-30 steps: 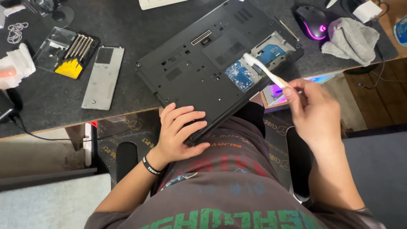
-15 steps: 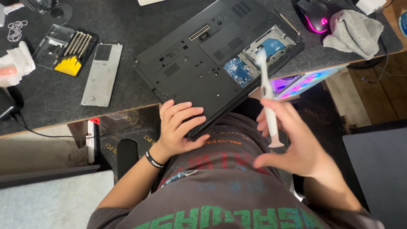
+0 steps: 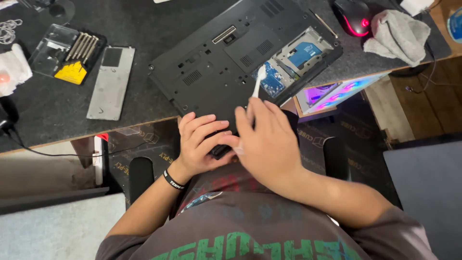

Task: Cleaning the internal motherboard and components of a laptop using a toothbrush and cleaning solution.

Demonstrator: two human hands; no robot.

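Where the dark matte desk (image 3: 57,120) meets its front edge, a black plastic laptop (image 3: 226,67) lies underside up, its open bay showing blue circuit boards. Left of the laptop: a flat grey metal cover panel (image 3: 110,82), then a clear-lidded screwdriver bit case (image 3: 67,58). Right of it: a crumpled grey cloth (image 3: 399,36). Right hand (image 3: 269,139), fingers closed, pinches a slim white brush (image 3: 257,82) angled into the bay. Left hand (image 3: 199,142), fingers curled, grips the laptop's near corner.

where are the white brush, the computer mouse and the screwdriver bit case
white brush (image 3: 258,79), head view, on its white head over the open bay
computer mouse (image 3: 350,15), head view, on its black back
screwdriver bit case (image 3: 72,55), head view, on the row of metal bits
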